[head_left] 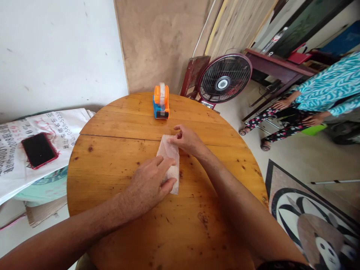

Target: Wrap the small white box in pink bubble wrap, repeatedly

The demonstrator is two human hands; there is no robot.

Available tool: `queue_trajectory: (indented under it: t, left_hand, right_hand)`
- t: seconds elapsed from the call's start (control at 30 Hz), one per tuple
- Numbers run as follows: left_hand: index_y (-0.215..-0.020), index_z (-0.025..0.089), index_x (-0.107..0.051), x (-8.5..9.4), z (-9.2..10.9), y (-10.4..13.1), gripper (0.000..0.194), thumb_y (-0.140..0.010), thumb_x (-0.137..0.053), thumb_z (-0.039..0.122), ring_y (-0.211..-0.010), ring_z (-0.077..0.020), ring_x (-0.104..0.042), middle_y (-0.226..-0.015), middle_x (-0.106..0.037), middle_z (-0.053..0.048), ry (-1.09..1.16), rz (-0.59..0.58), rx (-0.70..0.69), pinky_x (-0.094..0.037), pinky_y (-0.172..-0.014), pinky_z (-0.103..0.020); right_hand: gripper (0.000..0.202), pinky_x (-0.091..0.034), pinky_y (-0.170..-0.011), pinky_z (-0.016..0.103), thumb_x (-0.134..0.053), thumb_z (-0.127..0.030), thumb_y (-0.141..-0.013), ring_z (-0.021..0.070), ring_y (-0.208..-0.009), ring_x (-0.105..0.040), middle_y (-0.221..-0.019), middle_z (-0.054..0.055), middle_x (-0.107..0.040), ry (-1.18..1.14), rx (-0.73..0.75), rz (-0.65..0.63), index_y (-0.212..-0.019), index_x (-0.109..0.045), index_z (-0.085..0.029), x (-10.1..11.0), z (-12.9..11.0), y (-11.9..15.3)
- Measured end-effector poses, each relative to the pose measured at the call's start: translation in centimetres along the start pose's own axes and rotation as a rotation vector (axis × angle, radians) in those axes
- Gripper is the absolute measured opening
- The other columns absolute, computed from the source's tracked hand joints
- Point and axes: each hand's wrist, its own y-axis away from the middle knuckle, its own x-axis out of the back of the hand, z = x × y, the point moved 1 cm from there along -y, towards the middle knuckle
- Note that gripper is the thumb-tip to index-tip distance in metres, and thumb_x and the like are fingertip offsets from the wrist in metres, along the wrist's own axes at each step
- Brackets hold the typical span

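A narrow, whitish, translucent wrapped packet (170,151) lies lengthwise on the round wooden table (112,165); what it contains cannot be made out. My left hand (150,180) rests across its nearer half, index finger and thumb spread apart on top of it. At the far end, my right hand (188,140) touches the packet's upper right edge with one digit, while the other fingers are curled and apart from it. Beyond the packet stands an orange and blue tape dispenser (161,103) with a roll of clear tape, touched by neither hand.
To the left, a phone (39,150) with a red edge lies on printed white sacks (73,122). A standing fan (225,80) is behind the table at the right. Farther right, another person (332,86) in a teal patterned top sits near a dark red desk (278,63).
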Motion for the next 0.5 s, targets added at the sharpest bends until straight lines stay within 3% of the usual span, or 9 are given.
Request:
queue_trajectory:
  t: [0.07,0.23,0.37,0.5]
  left_hand:
    - [-0.118,0.018,-0.060,0.0,-0.1,0.1,0.035,-0.083,-0.060,0.018,-0.067,-0.0166,-0.053,-0.081,-0.059,-0.001,-0.020,-0.003,-0.029,-0.046,-0.064,-0.029]
    - [-0.106,0.017,-0.068,0.1,-0.2,0.3,0.023,-0.087,-0.057,0.024,-0.072,-0.0188,-0.058,-0.085,-0.062,-0.005,-0.103,-0.019,-0.046,-0.050,-0.069,-0.033]
    - [-0.104,0.018,-0.071,0.6,0.3,0.4,0.023,-0.088,-0.057,0.026,-0.079,-0.0230,-0.059,-0.086,-0.061,-0.008,-0.244,-0.014,-0.056,-0.052,-0.072,-0.037]
    - [-0.102,0.018,-0.073,0.9,0.4,0.3,0.023,-0.088,-0.057,0.028,-0.079,-0.0236,-0.059,-0.087,-0.060,-0.008,-0.282,-0.064,-0.012,-0.052,-0.072,-0.038]
  right_hand:
    - [0.051,-0.039,-0.061,0.026,-0.071,-0.029,-0.073,0.0158,-0.069,-0.057,-0.080,0.002,-0.066,-0.011,-0.007,0.024,-0.119,-0.058,-0.013,-0.4,0.2,0.0]
    - [0.029,-0.035,-0.057,0.023,-0.071,-0.029,-0.066,0.0129,-0.065,-0.052,-0.072,-0.002,-0.061,-0.121,0.018,0.050,-0.091,-0.066,-0.016,-1.1,0.8,-0.5]
    - [0.015,-0.032,-0.055,0.023,-0.068,-0.029,-0.064,0.0108,-0.060,-0.046,-0.062,-0.004,-0.053,-0.313,0.071,0.024,-0.068,-0.061,-0.017,-1.2,0.7,-0.6]
    - [0.017,-0.031,-0.054,0.023,-0.067,-0.028,-0.062,0.0089,-0.056,-0.041,-0.057,-0.007,-0.047,-0.547,0.117,0.037,-0.063,-0.054,-0.018,-0.8,-0.1,-0.1]
